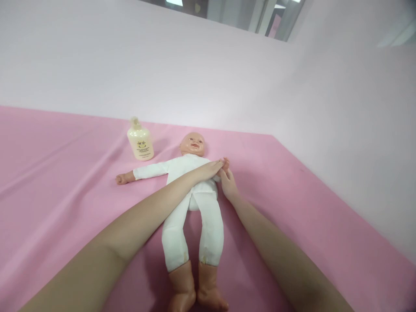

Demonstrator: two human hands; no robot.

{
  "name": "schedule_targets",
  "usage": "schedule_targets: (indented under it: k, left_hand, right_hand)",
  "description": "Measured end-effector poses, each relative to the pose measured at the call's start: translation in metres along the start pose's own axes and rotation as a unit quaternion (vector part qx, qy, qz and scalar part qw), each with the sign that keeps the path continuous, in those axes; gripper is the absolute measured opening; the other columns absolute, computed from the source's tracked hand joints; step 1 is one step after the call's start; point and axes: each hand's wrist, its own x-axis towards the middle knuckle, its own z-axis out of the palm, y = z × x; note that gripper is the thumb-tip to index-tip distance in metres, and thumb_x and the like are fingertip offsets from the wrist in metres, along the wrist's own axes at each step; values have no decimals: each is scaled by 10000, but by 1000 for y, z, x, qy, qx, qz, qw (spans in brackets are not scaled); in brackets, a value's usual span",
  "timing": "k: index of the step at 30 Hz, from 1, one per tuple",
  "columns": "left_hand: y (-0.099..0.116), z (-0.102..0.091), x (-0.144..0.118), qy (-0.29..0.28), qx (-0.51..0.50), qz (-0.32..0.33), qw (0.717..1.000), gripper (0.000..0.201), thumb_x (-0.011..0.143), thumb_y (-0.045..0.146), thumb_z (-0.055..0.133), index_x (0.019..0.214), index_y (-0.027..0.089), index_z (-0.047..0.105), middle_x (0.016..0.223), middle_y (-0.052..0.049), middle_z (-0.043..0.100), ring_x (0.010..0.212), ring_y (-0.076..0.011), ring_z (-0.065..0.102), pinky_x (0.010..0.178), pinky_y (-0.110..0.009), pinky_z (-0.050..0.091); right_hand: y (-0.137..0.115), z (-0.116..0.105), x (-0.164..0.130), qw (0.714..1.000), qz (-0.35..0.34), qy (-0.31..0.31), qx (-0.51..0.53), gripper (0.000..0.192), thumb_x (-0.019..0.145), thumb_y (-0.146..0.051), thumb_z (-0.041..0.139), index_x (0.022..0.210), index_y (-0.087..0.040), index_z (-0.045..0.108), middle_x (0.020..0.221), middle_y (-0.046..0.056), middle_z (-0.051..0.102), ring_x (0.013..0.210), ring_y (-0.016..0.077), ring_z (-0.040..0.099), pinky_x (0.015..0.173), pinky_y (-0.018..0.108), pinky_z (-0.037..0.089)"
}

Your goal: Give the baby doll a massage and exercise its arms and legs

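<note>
A baby doll [191, 190] in a white suit lies on its back on a pink sheet [65, 173], head away from me, bare feet nearest. Its one arm stretches out to the left. My left hand [211, 169] reaches across the doll's chest to the doll's other hand at the right. My right hand [228, 184] comes up beside the doll's right side and holds that same small hand and arm; the fingers of both hands meet there. A cream lotion bottle [140, 141] with a pump top stands left of the doll's head.
The pink sheet covers the whole surface and ends at a pale pink wall [227, 78] behind and to the right. A window or opening [237, 15] shows at the top.
</note>
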Motion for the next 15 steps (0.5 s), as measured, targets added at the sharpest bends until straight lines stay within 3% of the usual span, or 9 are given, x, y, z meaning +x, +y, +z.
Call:
schedule_targets:
  k: [15]
  left_hand:
    - [5, 0, -2, -7, 7, -6, 1000, 574, 941, 510, 217, 1137, 109, 578, 1131, -105, 643, 1055, -190, 564, 1000, -319, 384]
  right_hand:
    - [0, 0, 0, 1000, -4, -2, -6, 580, 852, -488, 525, 1361, -221, 450, 1462, 36, 406, 1376, 206, 339, 1162, 368, 234]
